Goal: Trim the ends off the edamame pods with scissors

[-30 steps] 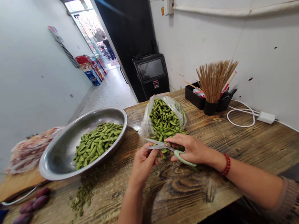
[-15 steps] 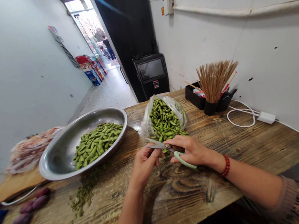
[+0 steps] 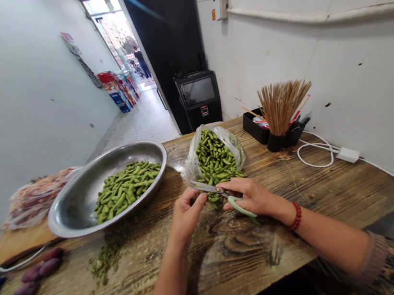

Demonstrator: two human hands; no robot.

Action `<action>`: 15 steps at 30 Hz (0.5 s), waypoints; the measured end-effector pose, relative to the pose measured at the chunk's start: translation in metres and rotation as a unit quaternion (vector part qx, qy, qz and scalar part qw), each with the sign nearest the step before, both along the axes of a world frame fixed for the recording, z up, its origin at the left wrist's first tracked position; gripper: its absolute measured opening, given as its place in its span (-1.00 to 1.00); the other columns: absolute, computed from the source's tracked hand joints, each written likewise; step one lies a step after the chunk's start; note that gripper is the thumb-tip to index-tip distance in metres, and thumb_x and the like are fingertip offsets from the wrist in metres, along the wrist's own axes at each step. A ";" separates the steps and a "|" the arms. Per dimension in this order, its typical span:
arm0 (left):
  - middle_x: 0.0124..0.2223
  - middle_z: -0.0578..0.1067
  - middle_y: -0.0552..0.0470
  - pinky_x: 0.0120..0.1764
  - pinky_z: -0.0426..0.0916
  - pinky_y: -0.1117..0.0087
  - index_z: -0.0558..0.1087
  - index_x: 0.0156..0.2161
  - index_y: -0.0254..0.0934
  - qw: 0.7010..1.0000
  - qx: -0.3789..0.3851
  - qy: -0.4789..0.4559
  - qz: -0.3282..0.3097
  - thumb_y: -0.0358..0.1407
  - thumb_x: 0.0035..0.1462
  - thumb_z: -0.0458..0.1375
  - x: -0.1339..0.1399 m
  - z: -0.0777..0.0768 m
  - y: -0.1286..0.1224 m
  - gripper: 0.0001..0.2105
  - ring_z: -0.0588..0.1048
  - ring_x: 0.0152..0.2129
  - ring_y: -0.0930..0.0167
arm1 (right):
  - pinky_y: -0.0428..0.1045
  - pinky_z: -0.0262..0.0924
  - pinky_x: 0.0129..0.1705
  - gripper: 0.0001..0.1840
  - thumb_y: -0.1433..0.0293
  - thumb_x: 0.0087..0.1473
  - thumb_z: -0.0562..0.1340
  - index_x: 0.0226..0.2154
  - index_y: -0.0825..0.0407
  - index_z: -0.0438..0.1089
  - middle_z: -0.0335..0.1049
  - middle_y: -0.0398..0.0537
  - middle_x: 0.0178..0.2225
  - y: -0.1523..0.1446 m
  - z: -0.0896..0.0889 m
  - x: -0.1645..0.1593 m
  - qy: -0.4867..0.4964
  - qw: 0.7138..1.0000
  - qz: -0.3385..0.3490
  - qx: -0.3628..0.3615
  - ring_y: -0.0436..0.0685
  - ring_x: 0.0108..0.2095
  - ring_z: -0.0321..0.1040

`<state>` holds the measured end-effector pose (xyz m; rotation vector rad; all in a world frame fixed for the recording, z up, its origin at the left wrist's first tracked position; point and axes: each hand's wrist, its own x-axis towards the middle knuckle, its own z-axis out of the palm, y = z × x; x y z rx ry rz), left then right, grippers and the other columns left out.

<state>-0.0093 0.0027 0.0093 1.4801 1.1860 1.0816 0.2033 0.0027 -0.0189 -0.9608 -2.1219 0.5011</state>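
My right hand (image 3: 250, 195) grips a pair of scissors (image 3: 240, 206) with pale green handles, its blades pointing left. Close to those blades, my left hand (image 3: 187, 213) has thumb and fingers drawn together. Whatever it pinches is hidden at the fingertips, where green pods show just behind. Directly beyond both hands, a clear plastic bag (image 3: 194, 160) lies open, full of green edamame pods (image 3: 215, 152), some spilling out toward me. Left of it, a wide metal basin (image 3: 76, 197) holds a heap of edamame pods (image 3: 128, 188).
Small green trimmings (image 3: 105, 263) lie below the basin. Several purple-red oval items (image 3: 39, 272) and a bag of meat-like pieces (image 3: 36, 197) are at left. Right, bundled skewers (image 3: 282, 107) stand by a black box (image 3: 255, 127) and a white cable (image 3: 348, 154). A person (image 3: 141, 63) stands outside the doorway.
The left hand's thumb has shifted up toward the scissor blades and its grip looks slightly looser. The scissors stay in my right hand. The whole view has shifted slightly.
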 end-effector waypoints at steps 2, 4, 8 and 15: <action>-0.37 0.49 0.02 -0.53 0.16 0.51 0.54 -0.34 -0.31 1.000 -0.007 -0.020 0.010 -0.22 -0.03 0.24 -0.001 0.000 0.000 -0.81 0.33 -0.53 0.49 | -0.05 0.25 -0.31 -0.47 0.24 -0.04 0.37 0.00 0.04 0.37 0.40 -0.07 -0.37 0.001 -0.001 0.001 0.016 1.000 -0.009 -0.010 0.04 -0.41 0.31; -0.44 0.44 0.07 -0.59 0.10 0.54 0.53 -0.33 -0.31 0.995 -0.045 -0.088 0.020 -0.22 -0.05 0.26 -0.002 0.001 0.001 -0.81 0.26 -0.61 0.55 | -0.04 0.26 -0.27 -0.48 0.23 -0.05 0.37 -0.01 0.05 0.38 0.42 -0.04 -0.32 0.003 -0.002 0.002 0.037 0.999 -0.018 -0.010 0.06 -0.37 0.33; -0.45 0.38 0.12 -0.61 0.12 0.61 0.50 -0.35 -0.32 0.956 -0.109 -0.268 0.044 -0.28 -0.13 0.33 -0.004 0.003 0.002 -0.79 0.28 -0.61 0.61 | -0.05 0.26 -0.29 -0.44 0.24 -0.05 0.37 0.02 0.02 0.35 0.38 -0.06 -0.32 0.004 -0.001 0.002 0.055 0.998 -0.039 -0.009 0.04 -0.37 0.30; -0.43 0.42 0.11 -0.51 0.30 0.63 0.48 -0.36 -0.35 0.930 -0.136 -0.340 0.028 -0.38 -0.16 0.36 -0.006 0.001 0.004 -0.79 0.38 -0.54 0.60 | 0.01 0.25 -0.23 -0.32 0.24 -0.08 0.39 0.09 -0.01 0.25 0.34 -0.03 -0.26 -0.001 0.002 -0.001 0.007 1.000 -0.007 0.011 0.10 -0.30 0.29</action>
